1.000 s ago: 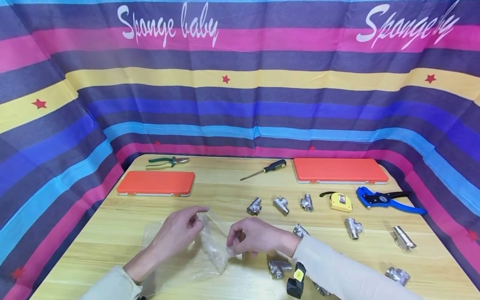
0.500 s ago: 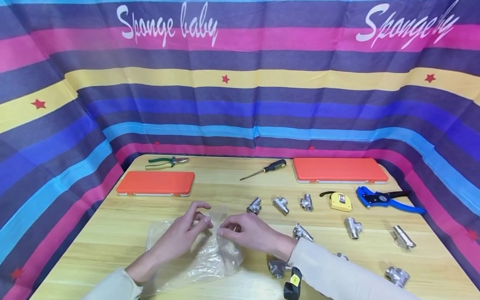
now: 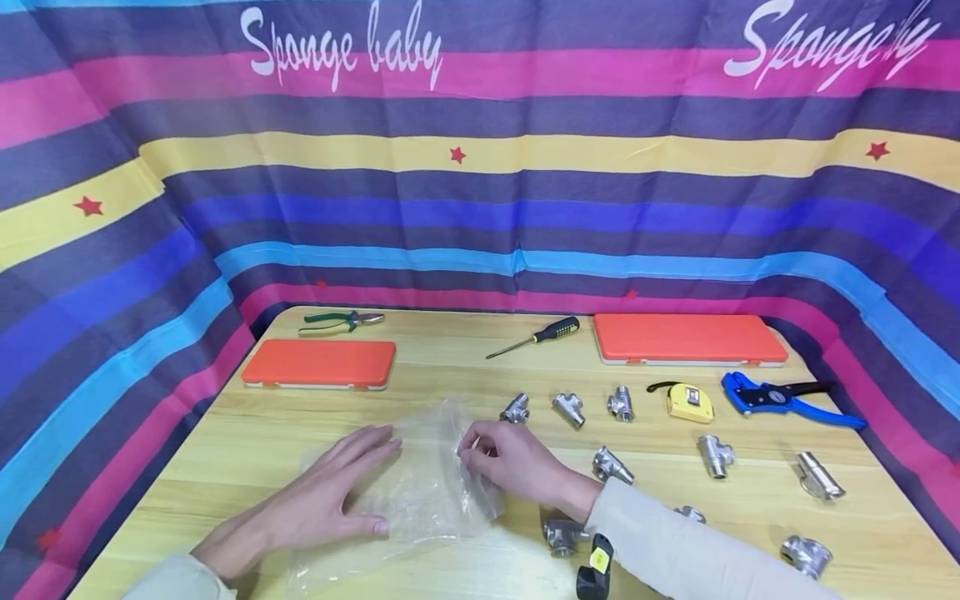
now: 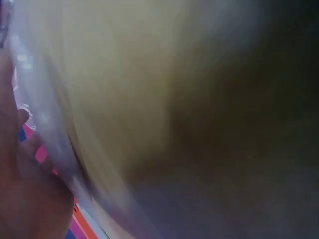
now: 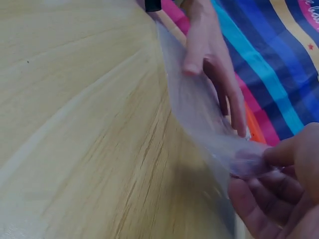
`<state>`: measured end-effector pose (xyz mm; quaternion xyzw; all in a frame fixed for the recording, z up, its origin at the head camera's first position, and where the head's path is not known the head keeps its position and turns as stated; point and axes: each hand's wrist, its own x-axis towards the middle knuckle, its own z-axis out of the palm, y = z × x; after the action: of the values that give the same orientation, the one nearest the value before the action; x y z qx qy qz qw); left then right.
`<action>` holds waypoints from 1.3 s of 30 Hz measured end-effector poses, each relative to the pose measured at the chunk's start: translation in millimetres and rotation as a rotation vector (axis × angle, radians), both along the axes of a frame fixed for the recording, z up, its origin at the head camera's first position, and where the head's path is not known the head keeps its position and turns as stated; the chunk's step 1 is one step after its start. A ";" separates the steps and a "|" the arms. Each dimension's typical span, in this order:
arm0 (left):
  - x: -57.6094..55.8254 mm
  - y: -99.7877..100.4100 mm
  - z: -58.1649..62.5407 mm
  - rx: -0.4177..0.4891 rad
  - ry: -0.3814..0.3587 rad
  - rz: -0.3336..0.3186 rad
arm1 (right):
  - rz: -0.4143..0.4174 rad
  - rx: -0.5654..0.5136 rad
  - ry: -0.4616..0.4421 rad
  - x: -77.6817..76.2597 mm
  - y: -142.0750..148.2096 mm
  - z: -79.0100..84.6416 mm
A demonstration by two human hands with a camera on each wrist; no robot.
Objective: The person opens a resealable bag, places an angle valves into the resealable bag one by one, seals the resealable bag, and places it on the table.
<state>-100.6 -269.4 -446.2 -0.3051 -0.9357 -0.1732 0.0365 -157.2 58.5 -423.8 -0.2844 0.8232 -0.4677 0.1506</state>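
A clear plastic bag [image 3: 427, 475] lies crumpled on the wooden table in front of me. My right hand [image 3: 517, 462] pinches its right edge between thumb and fingers; the right wrist view shows the film [image 5: 244, 162] bunched in that grip. My left hand [image 3: 322, 496] is spread with straight fingers over the left part of the bag. Seen from the right wrist, the left hand [image 5: 212, 64] rests against the film. Just right of my right wrist lies a metal tee fitting [image 3: 611, 465], and another tee fitting [image 3: 562, 535] sits below the forearm.
More metal tee fittings, such as one [image 3: 717, 456] and another [image 3: 806, 554], are scattered on the right. Behind are two orange cases [image 3: 318, 363], [image 3: 690, 338], green-handled pliers [image 3: 341, 322], a screwdriver [image 3: 536, 337], a yellow tape measure [image 3: 688, 403] and a blue wire stripper [image 3: 787, 400].
My left hand has left the bag's upper edge, moved left and down, and flattened out. The right hand shifted left, then slightly right, keeping its pinch on the bag.
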 end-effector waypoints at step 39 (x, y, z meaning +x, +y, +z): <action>-0.6 -14.1 18.3 0.050 -0.070 0.050 | -0.034 -0.317 -0.339 -0.2 -2.5 7.3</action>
<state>-101.2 -283.5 -428.0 -0.2742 -0.9392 -0.2062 0.0160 -157.3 56.0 -416.5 -0.2081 0.7068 -0.6349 0.2324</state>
